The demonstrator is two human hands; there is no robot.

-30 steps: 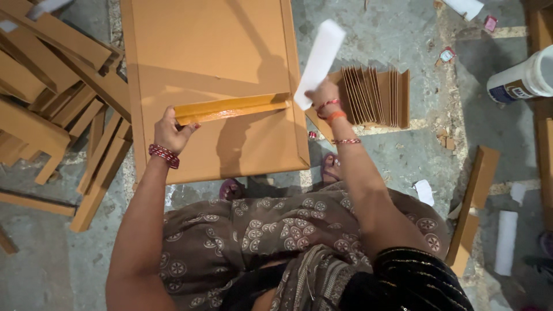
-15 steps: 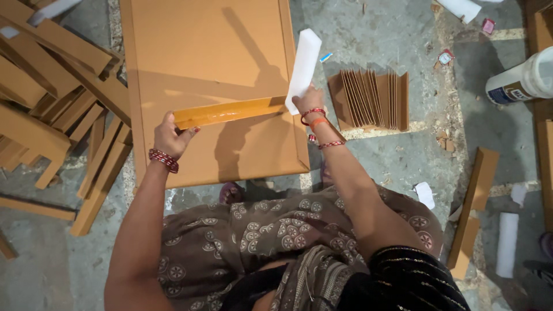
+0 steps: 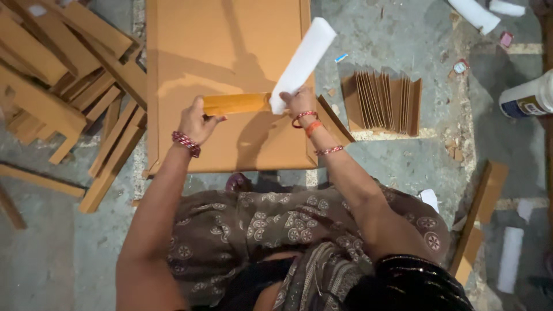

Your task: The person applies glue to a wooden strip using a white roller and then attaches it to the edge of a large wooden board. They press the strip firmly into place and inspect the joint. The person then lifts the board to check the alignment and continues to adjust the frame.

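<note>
My left hand (image 3: 197,120) grips the left end of a narrow glossy brown cardboard strip (image 3: 236,103), held over a large flat cardboard sheet (image 3: 219,52). My right hand (image 3: 298,101) holds a white folded paper piece (image 3: 302,60) whose lower end rests on the right part of the strip; the paper sticks up and to the right. Bangles circle both wrists.
A heap of cardboard strips (image 3: 63,75) lies at the left. A fanned stack of brown cardboard pieces (image 3: 383,101) sits on the concrete floor at the right. A white glue bottle (image 3: 527,98) lies at the far right, with white paper rolls (image 3: 510,259) and scraps around.
My right hand has brought the white paper leftward from the stack of pieces onto the strip. The strip has been lifted and shifted slightly right with my left hand.
</note>
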